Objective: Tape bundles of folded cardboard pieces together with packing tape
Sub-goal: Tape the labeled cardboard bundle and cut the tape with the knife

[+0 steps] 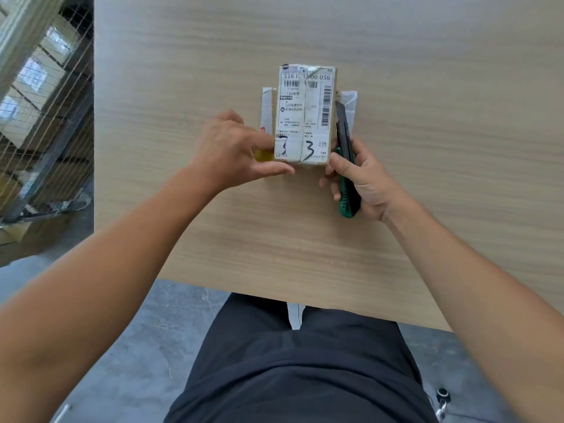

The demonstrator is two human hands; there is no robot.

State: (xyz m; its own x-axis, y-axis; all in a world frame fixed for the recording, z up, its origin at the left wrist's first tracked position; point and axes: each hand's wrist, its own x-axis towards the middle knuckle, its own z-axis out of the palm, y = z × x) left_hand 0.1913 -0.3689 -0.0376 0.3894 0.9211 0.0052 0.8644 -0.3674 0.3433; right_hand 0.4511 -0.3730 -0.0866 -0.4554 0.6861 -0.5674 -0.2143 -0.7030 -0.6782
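**A:** Where's the work, and what matters for this step?

**B:** The cardboard bundle point(305, 114), with its shipping label facing up, lies flat on the desk point(305, 239) between the two hands. I'd judge this step to be a cut or trim along its side. The blade should run away from the other hand. The bundle needs pinning down so the folded pieces don't slide apart.

**A:** What is the right hand point(363, 181) doing?

**B:** Its fingers are wrapped round a green-and-black utility knife point(346, 154). The blade points away from the body, and the bundle's edge lies just inside the hand. A taped flap point(349, 100) sits just beyond the knife tip. I can't tell whether the blade touches anything.

**A:** And the left hand point(235, 148)?

**B:** It is mostly open. The thumb and fingertips rest against the bundle's nearest corner, steadying rather than gripping. Both forearms reach forward and converge on the bundle, wrists low over the desk. A second flap point(268, 108) sticks out just beyond the left fingertips.
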